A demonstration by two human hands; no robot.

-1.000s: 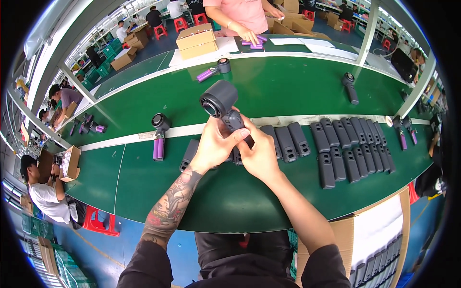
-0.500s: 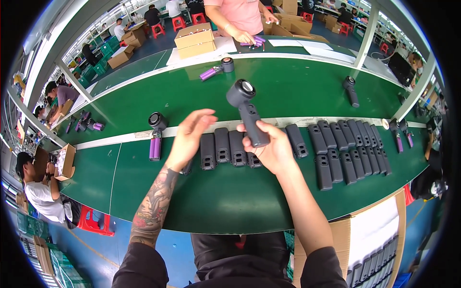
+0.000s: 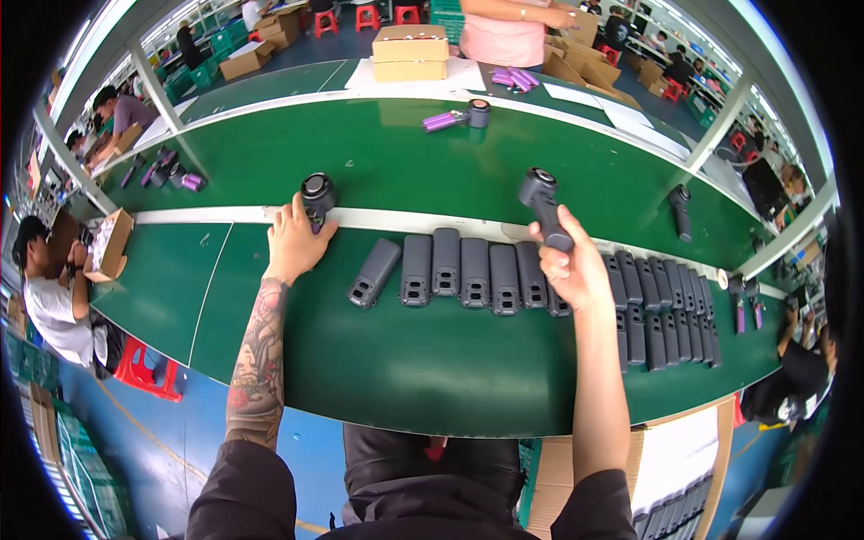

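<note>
My right hand (image 3: 578,268) is wrapped around the handle of a dark grey handheld fan (image 3: 543,200), holding it tilted above the bench with its round head up. Over at the left, my left hand (image 3: 293,241) closes on an unfinished handheld fan (image 3: 318,190), whose dark round head shows past my fingers; most of its lower part is hidden under the palm. Between the hands lies a row of dark grey handle shells (image 3: 445,263). The shell nearest my left hand (image 3: 375,272) is slanted; others are partly covered by my right hand.
More handle shells (image 3: 655,337) lie in two rows at right. Beyond the white strip are a fan with a purple battery (image 3: 445,120) and a grey fan (image 3: 681,214). A carton (image 3: 409,56) and purple batteries (image 3: 515,77) sit before a co-worker. An open box (image 3: 684,450) stands below right.
My left hand has moved left and come down onto the unfinished fan. My right hand has carried the grey fan to the right. The view has shifted.
</note>
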